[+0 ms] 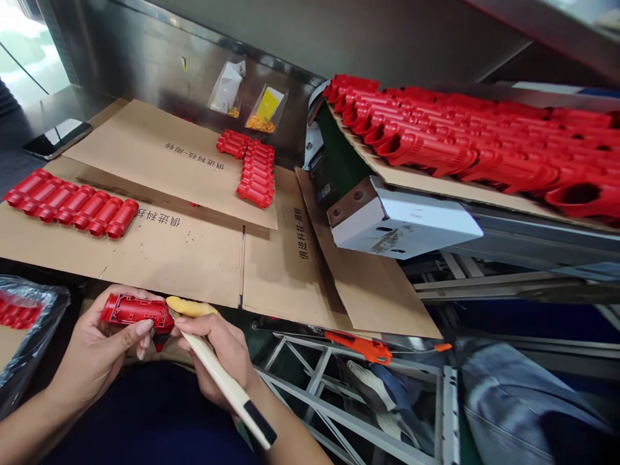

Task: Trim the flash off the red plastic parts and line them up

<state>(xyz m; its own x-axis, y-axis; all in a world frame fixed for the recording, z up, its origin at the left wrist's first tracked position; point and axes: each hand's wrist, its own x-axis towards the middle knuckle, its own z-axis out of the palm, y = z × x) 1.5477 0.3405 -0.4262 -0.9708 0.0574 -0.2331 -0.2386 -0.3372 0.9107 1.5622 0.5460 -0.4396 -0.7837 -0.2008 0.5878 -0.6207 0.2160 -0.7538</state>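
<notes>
My left hand is closed around a red plastic cylindrical part with raised black-edged detail on its side. It holds the part tilted nearly flat, just in front of the table edge. In my right hand is a slim tool with a cream-white handle and a black band near its end. A yellow finger cot covers one finger of that hand. The tool's tip meets the right end of the red part, but its shape is hidden by my fingers.
Rows of red parts lie on cardboard; more lie farther back. A conveyor at right carries many red housings. Bags with yellow finger cots, a phone, an orange-handled tool and a lined box surround the workspace. A person's jeans show lower right.
</notes>
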